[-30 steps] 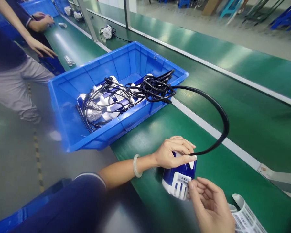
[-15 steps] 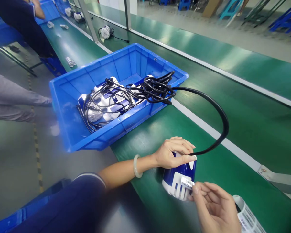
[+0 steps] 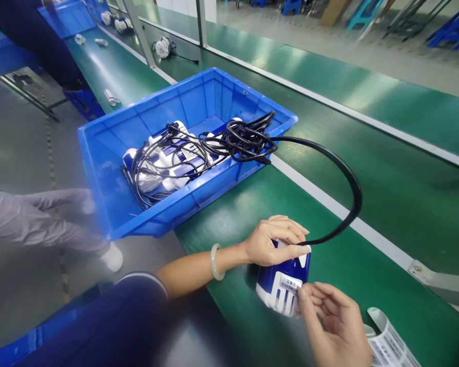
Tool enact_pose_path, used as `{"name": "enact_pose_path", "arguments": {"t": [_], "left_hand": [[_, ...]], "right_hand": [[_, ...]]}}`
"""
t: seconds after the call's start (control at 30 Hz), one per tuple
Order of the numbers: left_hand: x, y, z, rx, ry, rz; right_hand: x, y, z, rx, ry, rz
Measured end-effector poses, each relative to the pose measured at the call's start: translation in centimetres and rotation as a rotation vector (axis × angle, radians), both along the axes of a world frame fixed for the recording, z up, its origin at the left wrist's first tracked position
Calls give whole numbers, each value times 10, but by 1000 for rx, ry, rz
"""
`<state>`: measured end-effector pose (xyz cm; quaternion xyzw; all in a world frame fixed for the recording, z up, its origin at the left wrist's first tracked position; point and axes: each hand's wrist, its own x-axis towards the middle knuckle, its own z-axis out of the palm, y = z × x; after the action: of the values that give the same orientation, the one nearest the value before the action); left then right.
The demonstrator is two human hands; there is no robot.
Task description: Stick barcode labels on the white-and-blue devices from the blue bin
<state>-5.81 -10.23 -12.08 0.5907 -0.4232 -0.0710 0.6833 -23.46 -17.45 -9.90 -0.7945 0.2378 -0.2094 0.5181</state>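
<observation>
Left hand (image 3: 277, 242) clasps the blue-and-white slotted housing (image 3: 285, 269); right hand (image 3: 332, 321) pinches a printed sticker (image 3: 289, 282) at the housing's white panel (image 3: 276, 285), black cable (image 3: 355, 188) arching to the blue bin (image 3: 191, 201)!

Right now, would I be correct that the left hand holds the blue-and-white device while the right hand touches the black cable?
Not quite: the head view shows the right hand touching the label, not the black cable; the left hand holds the device.
</observation>
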Motion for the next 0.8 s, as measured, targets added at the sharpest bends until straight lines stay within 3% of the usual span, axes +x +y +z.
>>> {"name": "enact_pose_path", "arguments": {"t": [0.23, 0.8], "left_hand": [[0, 0, 3, -112, -61, 42], [-1, 0, 3, -68, -9, 16]], "right_hand": [[1, 0, 0, -13, 7, -3], [-2, -5, -4, -87, 60, 12]]}}
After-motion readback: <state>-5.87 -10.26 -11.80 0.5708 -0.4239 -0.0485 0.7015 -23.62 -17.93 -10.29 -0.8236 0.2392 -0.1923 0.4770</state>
